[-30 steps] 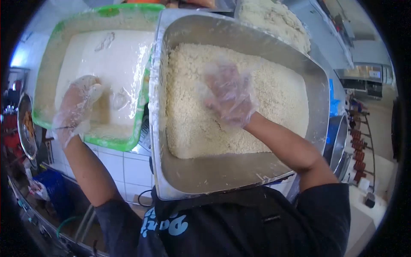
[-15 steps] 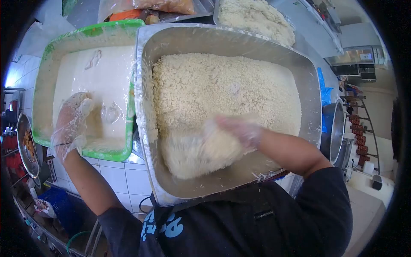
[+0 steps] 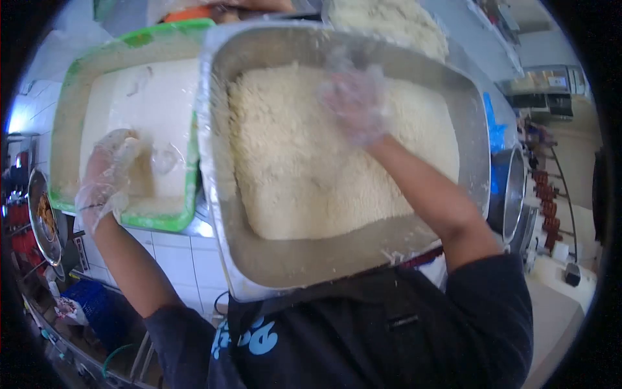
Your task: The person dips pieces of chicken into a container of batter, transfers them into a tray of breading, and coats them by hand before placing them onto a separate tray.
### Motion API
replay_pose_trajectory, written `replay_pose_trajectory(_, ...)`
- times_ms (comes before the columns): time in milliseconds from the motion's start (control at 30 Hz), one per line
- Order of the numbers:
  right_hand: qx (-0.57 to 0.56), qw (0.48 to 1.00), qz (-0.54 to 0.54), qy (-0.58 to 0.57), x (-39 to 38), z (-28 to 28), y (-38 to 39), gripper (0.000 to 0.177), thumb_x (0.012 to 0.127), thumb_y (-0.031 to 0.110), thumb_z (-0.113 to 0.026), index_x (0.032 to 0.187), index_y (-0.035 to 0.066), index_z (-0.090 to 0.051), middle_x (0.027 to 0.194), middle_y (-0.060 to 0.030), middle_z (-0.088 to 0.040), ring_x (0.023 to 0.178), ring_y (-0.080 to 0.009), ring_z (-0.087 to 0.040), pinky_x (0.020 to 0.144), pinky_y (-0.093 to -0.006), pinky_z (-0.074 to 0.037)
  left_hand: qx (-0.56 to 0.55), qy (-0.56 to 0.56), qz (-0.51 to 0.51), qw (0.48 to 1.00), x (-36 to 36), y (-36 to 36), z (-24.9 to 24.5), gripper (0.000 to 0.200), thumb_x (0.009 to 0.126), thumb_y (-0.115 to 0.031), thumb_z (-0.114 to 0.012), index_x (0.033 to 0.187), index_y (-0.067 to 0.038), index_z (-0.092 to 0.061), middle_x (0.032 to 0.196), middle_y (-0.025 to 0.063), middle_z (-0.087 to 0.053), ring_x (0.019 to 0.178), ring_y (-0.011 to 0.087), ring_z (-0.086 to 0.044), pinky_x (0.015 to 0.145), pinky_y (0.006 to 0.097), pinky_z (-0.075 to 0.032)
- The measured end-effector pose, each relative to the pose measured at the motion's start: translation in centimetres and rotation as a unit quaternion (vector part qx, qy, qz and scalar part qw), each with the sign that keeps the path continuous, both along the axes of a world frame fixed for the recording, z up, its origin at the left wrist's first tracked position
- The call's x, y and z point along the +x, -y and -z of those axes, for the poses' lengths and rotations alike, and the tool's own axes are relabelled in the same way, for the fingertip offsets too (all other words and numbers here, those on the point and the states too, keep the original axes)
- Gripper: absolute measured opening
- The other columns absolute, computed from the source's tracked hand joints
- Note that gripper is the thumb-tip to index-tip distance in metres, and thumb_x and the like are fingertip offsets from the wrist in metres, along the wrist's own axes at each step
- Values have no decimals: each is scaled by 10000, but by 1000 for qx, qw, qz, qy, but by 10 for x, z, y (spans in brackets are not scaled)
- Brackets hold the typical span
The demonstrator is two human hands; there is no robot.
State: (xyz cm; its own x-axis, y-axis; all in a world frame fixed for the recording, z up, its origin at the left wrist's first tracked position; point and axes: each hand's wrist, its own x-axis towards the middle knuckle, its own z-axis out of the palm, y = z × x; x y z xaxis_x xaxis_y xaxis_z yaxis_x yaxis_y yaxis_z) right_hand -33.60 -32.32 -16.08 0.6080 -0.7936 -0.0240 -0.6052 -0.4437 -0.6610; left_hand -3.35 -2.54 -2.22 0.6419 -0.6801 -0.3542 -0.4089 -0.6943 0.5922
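Note:
My left hand (image 3: pixel 111 162), in a clear plastic glove, hangs over the white batter (image 3: pixel 107 97) in a green-rimmed tub (image 3: pixel 172 223). Its fingers are curled, and what they hold, if anything, is hidden. Pale lumps coated in batter (image 3: pixel 164 160) lie just right of it and farther back in the liquid. Over the far part of a deep metal pan (image 3: pixel 285 269) is my gloved right hand (image 3: pixel 355 104), smeared by motion. Beneath it spreads crumbly, cream-coloured flour (image 3: pixel 291 201), heaped toward the left wall. Whether the right hand holds anything cannot be seen.
Behind the pan stands another tray heaped with pale crumbs (image 3: pixel 389 26). A round metal bowl (image 3: pixel 515 194) and a blue plastic bag (image 3: pixel 494 133) are at the right. Fried-looking food sits in a metal bowl (image 3: pixel 35 223) at far left, above a blue crate (image 3: pixel 97 314).
My right hand has moved from the near part of the flour to the far part. The flour at the near edge now lies flatter. My left hand stays over the batter.

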Motion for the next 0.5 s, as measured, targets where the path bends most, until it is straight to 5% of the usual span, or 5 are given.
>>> replay_pose_trajectory(67,177,983,53,6,-6,-31,13,509,849,456,-382,1193,80,-363,1158,-110,-425,1090,-239,-375,905,-415,-322,-73,94,70,990,17,-18,29,305,772,-256,-554,977,-31,-566,908,110,-585,827,179,-536,749,311,-411)
replay_pose_trajectory(267,577,800,155,-44,-22,-103,-13,689,846,529,-371,1336,67,-224,1397,-102,-201,1301,-214,-114,998,-462,-205,-26,32,66,997,15,-11,17,364,774,-330,-577,1040,-81,-564,908,17,-570,774,141,-511,650,292,-433)
replay_pose_trajectory(367,499,861,-17,-98,-37,-90,-15,584,836,486,-437,1231,57,-428,1327,-98,-351,1241,-198,-282,967,-408,-287,0,60,68,996,22,-13,26,368,779,-331,-567,1033,-66,-564,931,38,-578,805,148,-522,679,293,-434)
replay_pose_trajectory(467,216,892,-114,-381,0,-138,-33,437,826,390,-509,1108,58,-551,1171,-93,-519,1088,-175,-467,894,-320,-375,-3,66,61,996,14,-13,17,382,774,-330,-567,1027,-45,-563,971,69,-580,869,167,-525,745,304,-419)
replay_pose_trajectory(500,210,923,-174,-273,-7,-129,-26,393,812,352,-535,1067,56,-574,1101,-89,-553,1017,-169,-501,860,-300,-394,-5,72,63,995,14,-14,16,384,773,-328,-566,1026,-40,-562,981,78,-579,887,175,-523,770,307,-410)
